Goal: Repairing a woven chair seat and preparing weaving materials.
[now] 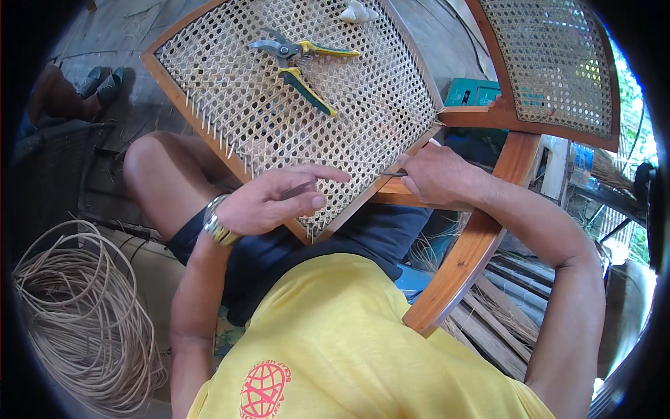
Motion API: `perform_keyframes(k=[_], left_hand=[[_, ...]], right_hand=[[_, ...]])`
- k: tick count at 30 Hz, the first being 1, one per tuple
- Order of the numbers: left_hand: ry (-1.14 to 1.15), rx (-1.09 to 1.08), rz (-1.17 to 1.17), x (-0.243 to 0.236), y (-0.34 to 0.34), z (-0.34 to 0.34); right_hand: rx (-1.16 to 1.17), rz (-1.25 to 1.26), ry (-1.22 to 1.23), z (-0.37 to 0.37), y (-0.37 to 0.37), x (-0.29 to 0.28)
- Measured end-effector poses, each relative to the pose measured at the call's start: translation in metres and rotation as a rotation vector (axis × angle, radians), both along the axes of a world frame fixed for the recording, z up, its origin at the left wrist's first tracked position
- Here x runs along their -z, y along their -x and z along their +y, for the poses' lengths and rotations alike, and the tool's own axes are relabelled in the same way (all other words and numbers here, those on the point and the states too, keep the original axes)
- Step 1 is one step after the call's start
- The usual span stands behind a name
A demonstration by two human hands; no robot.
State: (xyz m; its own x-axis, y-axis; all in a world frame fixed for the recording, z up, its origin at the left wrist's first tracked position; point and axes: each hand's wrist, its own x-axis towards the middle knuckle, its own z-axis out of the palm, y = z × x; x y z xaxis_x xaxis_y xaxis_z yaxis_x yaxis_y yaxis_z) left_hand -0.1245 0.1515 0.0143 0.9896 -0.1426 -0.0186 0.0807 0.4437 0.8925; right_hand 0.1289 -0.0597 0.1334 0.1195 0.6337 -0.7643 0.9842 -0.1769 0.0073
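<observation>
A cane-woven seat in a wooden frame lies tilted across my lap, with loose strand ends along its left edge. My left hand hovers over its near corner, index finger and thumb apart; a dark narrow shape beside the fingers is unclear. My right hand is closed on a thin dark metal tool at the seat's right edge. Pruning shears with yellow and green handles rest spread on the weave, and a small white lump sits near the far edge.
A caned backrest and curved wooden arm extend at my right, beside a green box, wood strips and a plastic bottle. A cane coil lies lower left. Another person's legs and sandaled feet appear upper left.
</observation>
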Motion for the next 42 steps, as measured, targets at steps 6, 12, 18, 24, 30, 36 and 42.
perform_keyframes(k=[6,12,18,24,30,36,42], left_hand=[[-0.392,-0.047,0.08,0.015,-0.006,0.015],[-0.728,-0.423,0.061,0.034,0.008,0.009],[-0.736,-0.431,0.126,0.041,0.01,0.005],[-0.767,-0.497,0.135,0.041,0.007,0.002],[-0.818,-0.519,0.093,0.042,0.007,0.001],[-0.803,-0.494,0.134,0.039,0.007,0.001],[-0.729,-0.505,0.124,0.036,0.012,0.001]], right_hand=[[-0.032,0.012,-0.033,-0.001,-0.001,0.001],[-0.03,0.003,-0.005,-0.002,-0.002,-0.001],[0.037,-0.007,0.245,0.009,0.001,-0.005],[0.022,-0.023,0.268,0.012,0.005,-0.003],[0.023,-0.061,0.243,0.03,0.01,-0.009],[0.261,0.009,-0.789,0.042,-0.009,-0.055],[0.543,-0.584,-1.676,-0.096,-0.08,-0.134]])
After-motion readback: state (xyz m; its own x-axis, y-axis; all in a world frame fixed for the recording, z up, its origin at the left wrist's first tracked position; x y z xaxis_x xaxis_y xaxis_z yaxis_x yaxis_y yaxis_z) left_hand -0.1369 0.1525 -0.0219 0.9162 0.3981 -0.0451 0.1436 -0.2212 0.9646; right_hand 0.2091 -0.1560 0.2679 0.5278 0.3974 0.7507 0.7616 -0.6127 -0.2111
